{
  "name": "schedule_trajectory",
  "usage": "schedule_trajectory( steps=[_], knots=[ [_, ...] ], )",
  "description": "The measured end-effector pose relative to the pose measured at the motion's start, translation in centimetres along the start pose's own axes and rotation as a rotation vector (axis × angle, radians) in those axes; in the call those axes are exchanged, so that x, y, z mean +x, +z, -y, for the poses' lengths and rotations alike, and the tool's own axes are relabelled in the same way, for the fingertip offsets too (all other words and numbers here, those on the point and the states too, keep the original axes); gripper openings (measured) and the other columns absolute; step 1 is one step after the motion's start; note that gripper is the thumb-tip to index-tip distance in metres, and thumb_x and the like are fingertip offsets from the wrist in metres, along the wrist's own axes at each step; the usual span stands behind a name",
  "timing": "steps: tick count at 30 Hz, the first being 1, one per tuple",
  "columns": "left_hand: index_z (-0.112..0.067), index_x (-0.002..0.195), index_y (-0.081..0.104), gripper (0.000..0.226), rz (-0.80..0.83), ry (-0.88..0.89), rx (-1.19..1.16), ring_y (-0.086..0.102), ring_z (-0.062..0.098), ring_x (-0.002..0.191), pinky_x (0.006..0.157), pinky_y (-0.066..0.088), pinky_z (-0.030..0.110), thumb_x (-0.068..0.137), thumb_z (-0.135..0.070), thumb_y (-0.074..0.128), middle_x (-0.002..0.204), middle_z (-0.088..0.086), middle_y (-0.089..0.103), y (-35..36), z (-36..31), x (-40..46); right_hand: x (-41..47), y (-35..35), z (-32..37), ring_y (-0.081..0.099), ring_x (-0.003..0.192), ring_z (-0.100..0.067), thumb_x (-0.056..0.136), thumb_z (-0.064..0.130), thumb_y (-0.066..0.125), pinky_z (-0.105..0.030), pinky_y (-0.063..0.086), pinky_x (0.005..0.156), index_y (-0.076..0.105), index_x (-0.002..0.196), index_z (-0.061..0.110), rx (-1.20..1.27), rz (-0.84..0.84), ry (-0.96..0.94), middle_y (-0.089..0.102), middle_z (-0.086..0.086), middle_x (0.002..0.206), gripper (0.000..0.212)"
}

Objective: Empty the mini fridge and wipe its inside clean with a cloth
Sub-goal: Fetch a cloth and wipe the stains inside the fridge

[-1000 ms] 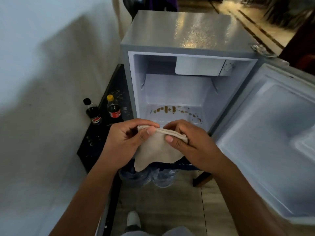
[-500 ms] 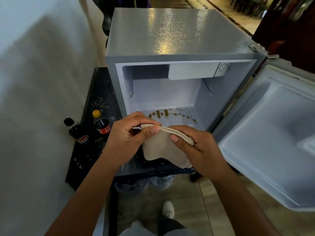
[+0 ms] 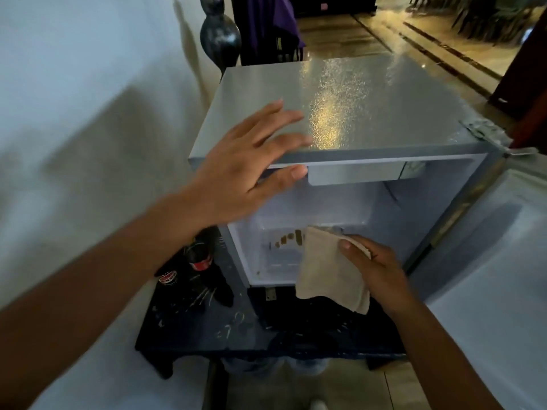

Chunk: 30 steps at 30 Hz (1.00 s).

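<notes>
The grey mini fridge (image 3: 370, 108) stands on a low dark table, its door (image 3: 497, 276) swung open to the right. Nothing stands inside; brown smears (image 3: 288, 240) mark the white floor of the cavity. My right hand (image 3: 376, 270) grips a beige cloth (image 3: 328, 270) that hangs at the fridge's opening, in front of its floor. My left hand (image 3: 248, 170) is spread with fingers apart over the fridge's front left top corner, holding nothing.
Two dark soda bottles (image 3: 189, 267) stand on the dark table (image 3: 207, 324) left of the fridge, close to the white wall (image 3: 88, 113). A dark vase (image 3: 219, 39) is behind the fridge. Plastic bottles (image 3: 278, 362) lie on the floor beneath the table.
My left hand let go of the cloth and rose to the fridge's top left corner. My right hand now holds the cloth alone, nearer the cavity floor. The view moved closer.
</notes>
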<state>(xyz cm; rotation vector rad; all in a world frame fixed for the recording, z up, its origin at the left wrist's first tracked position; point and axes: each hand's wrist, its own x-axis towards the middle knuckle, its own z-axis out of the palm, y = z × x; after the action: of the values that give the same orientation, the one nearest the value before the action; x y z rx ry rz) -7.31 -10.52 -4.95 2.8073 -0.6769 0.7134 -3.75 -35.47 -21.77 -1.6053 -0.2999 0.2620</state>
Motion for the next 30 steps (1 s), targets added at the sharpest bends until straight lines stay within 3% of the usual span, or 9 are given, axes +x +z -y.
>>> schedule_trajectory(
  steps=[3,6,10,14,16,18,21,25,30],
  knots=[
    [-0.024,0.153,0.043,0.059,0.243,-0.046,0.061,0.009,0.029,0.159,0.127,0.018,0.049,0.103,-0.054,0.032,0.169,0.007,0.025,0.6,1.6,4.6,3.1,-1.6,-5.1,0.068,0.092,-0.004,0.098,0.026,0.062,-0.016,0.051,0.079,0.074,0.101,0.033,0.05,-0.072,0.259,0.074,0.006,0.11,0.015],
    [-0.033,0.156,0.036,0.054,0.366,-0.117,-0.019,0.002,0.021,0.16,0.129,0.008,0.041,0.105,-0.052,0.031,0.171,0.001,0.019,1.7,3.3,7.9,6.3,-3.6,-9.4,0.061,0.085,0.005,0.101,0.025,0.058,-0.006,0.047,0.071,0.069,0.103,0.031,-0.107,-0.225,0.255,0.068,0.001,0.11,0.012],
    [-0.038,0.157,0.031,0.051,0.463,-0.16,-0.117,0.006,0.016,0.159,0.129,0.008,0.037,0.107,-0.048,0.034,0.17,-0.004,0.02,2.5,4.3,9.1,9.4,-3.7,-13.7,0.067,0.1,-0.026,0.103,0.024,0.054,-0.027,0.045,0.086,0.07,0.12,0.012,-0.342,-0.357,0.19,0.072,-0.01,0.111,0.026],
    [-0.04,0.157,0.032,0.05,0.462,-0.133,-0.107,0.016,0.014,0.157,0.126,0.012,0.034,0.108,-0.049,0.034,0.17,-0.005,0.022,2.7,4.4,8.9,9.5,-0.7,-17.7,0.066,0.101,-0.037,0.103,0.023,0.055,-0.034,0.047,0.085,0.07,0.111,0.004,-0.594,-0.289,0.225,0.072,-0.019,0.11,0.026],
    [-0.04,0.157,0.033,0.051,0.454,-0.132,-0.116,0.016,0.014,0.157,0.127,0.013,0.037,0.107,-0.052,0.033,0.17,-0.006,0.022,2.7,4.5,8.8,9.5,0.5,-19.2,0.061,0.112,-0.043,0.102,0.025,0.054,-0.042,0.042,0.096,0.07,0.11,-0.001,-0.879,-0.201,0.173,0.067,-0.026,0.117,0.031],
    [-0.04,0.157,0.031,0.053,0.45,-0.111,-0.092,0.016,0.016,0.157,0.127,0.016,0.043,0.106,-0.054,0.031,0.169,-0.006,0.022,2.9,4.6,8.8,9.1,1.1,-19.7,0.046,0.134,-0.044,0.105,0.035,0.038,-0.048,0.029,0.113,0.063,0.127,0.001,-1.087,-0.071,0.205,0.055,-0.027,0.14,0.048],
    [-0.04,0.158,0.028,0.055,0.457,-0.079,-0.056,0.015,0.018,0.158,0.127,0.016,0.045,0.105,-0.056,0.029,0.17,-0.004,0.022,3.2,4.9,8.9,8.3,1.3,-19.8,0.033,0.144,-0.046,0.093,0.04,0.009,-0.054,0.024,0.117,0.053,0.141,0.006,-1.278,0.119,0.17,0.043,-0.027,0.151,0.074],
    [-0.034,0.156,0.037,0.055,0.395,-0.043,-0.113,0.024,0.02,0.156,0.126,0.021,0.044,0.106,-0.055,0.031,0.166,0.002,0.032,3.1,4.9,8.7,6.7,2.0,-19.6,0.044,0.138,-0.043,0.092,0.041,0.014,-0.055,0.029,0.116,0.064,0.127,-0.001,-1.152,-0.104,0.17,0.054,-0.028,0.142,0.075],
    [-0.028,0.153,0.044,0.061,0.374,0.011,-0.152,0.03,0.019,0.153,0.124,0.025,0.038,0.101,-0.056,0.032,0.162,0.004,0.04,2.9,4.7,8.5,5.9,2.5,-20.7,0.029,0.145,-0.044,0.1,0.047,0.03,-0.056,0.02,0.12,0.043,0.147,0.004,-1.185,-0.195,0.33,0.038,-0.025,0.154,0.065]
  ],
)
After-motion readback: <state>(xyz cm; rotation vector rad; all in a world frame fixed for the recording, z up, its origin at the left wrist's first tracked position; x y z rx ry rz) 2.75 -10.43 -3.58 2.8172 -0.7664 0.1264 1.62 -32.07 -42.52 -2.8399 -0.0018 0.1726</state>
